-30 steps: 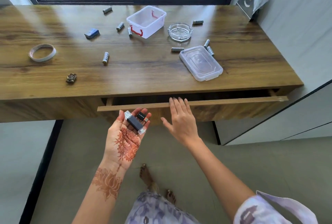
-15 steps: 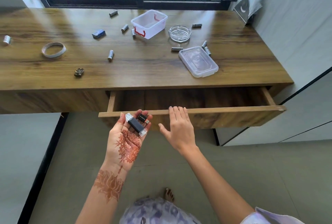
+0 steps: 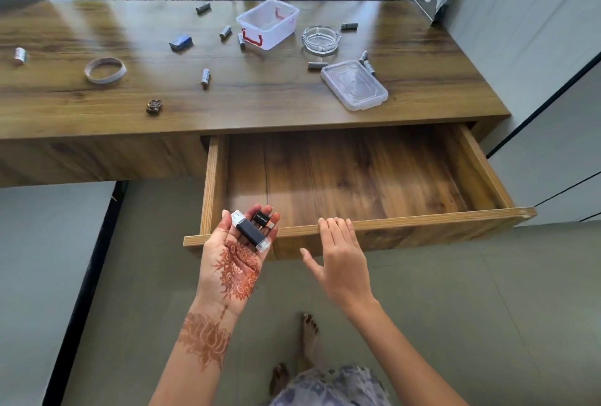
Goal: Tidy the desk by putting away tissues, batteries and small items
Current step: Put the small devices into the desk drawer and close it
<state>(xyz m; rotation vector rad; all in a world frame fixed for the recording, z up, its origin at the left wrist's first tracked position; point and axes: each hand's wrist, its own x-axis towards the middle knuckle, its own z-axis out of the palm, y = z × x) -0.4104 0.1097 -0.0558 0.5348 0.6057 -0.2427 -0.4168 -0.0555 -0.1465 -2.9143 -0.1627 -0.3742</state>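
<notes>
My left hand (image 3: 235, 262) is palm up at the drawer's front left corner, carrying a black USB stick (image 3: 250, 232) with clear caps and a small black adapter (image 3: 264, 219). My right hand (image 3: 341, 256) rests its fingertips on the front edge of the wooden drawer (image 3: 406, 222), which stands wide open and bare inside. On the desk (image 3: 276, 96) lie several batteries (image 3: 205, 77), a clear plastic box (image 3: 267, 27) with red handles, and its lid (image 3: 354, 84).
A glass ashtray (image 3: 321, 40), a tape ring (image 3: 105, 70), a blue object (image 3: 180, 42) and a small brown trinket (image 3: 154, 105) also sit on the desk. The window runs along the back; grey cabinets (image 3: 553, 145) stand at the right. My feet are below.
The drawer has slid far out toward me with my right hand on its front edge. My left hand has kept the USB stick and adapter on its palm.
</notes>
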